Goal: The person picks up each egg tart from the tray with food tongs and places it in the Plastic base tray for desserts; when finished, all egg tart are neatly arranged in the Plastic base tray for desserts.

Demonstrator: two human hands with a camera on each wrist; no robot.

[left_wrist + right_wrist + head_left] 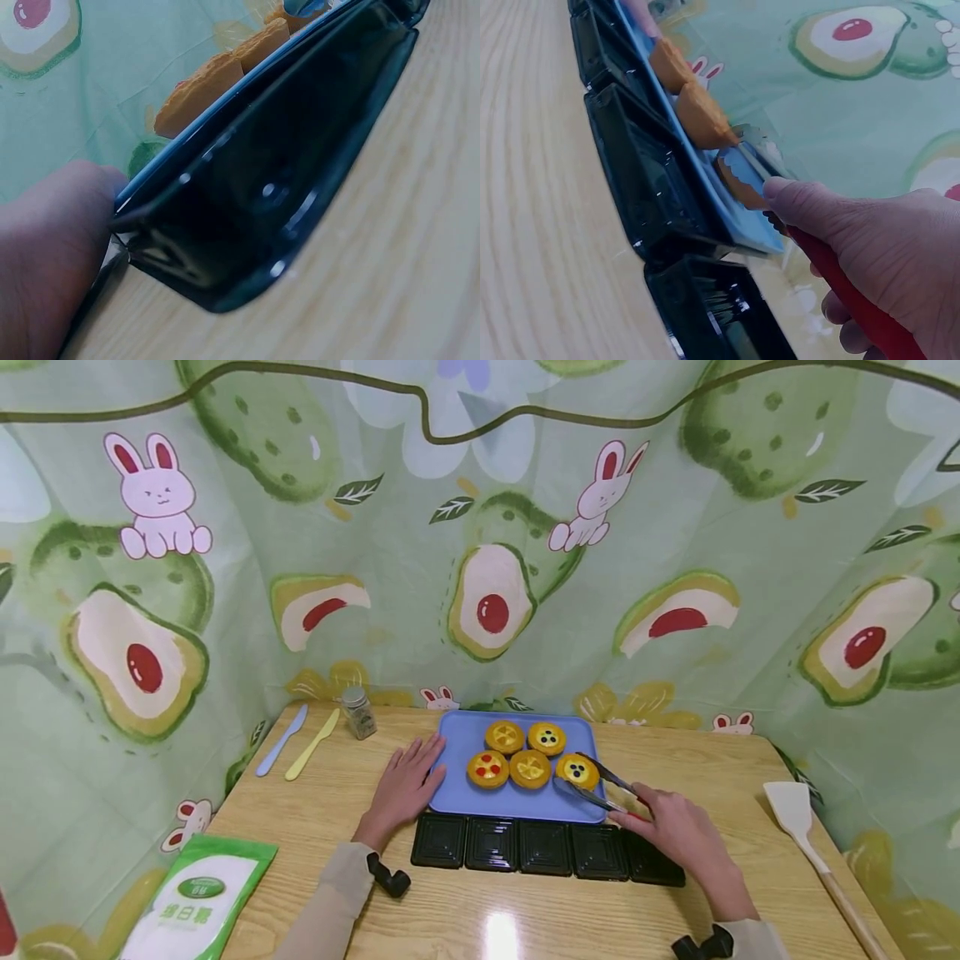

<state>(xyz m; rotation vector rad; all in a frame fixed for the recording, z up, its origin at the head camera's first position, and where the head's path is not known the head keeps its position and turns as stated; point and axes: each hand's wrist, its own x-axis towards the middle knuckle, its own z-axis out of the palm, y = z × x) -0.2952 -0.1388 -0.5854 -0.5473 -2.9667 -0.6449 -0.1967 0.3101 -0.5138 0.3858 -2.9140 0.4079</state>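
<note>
My right hand [678, 827] grips red-handled tongs [594, 797] whose tips straddle an egg tart [577, 771] topped with dark berries. That tart lies at the right side of a blue tray [459, 735]. My left hand [403, 787] rests along the tray's left edge, fingers extended and thumb on the rim. On the tray are another berry tart [547, 738], a tart with red pieces [488, 770] and two tarts with yellow fruit slices [530, 769]. In the right wrist view, the tongs' jaws [742, 180] overlap the nearest tart's side.
A row of black plastic boxes [491, 843] runs along the tray's front edge. To the left are a blue knife [282, 742], a yellow knife [312, 745], a shaker jar [359, 713] and a green-white bag [198, 897]. A white spatula [791, 810] lies far right. A patterned curtain [405, 610] hangs behind.
</note>
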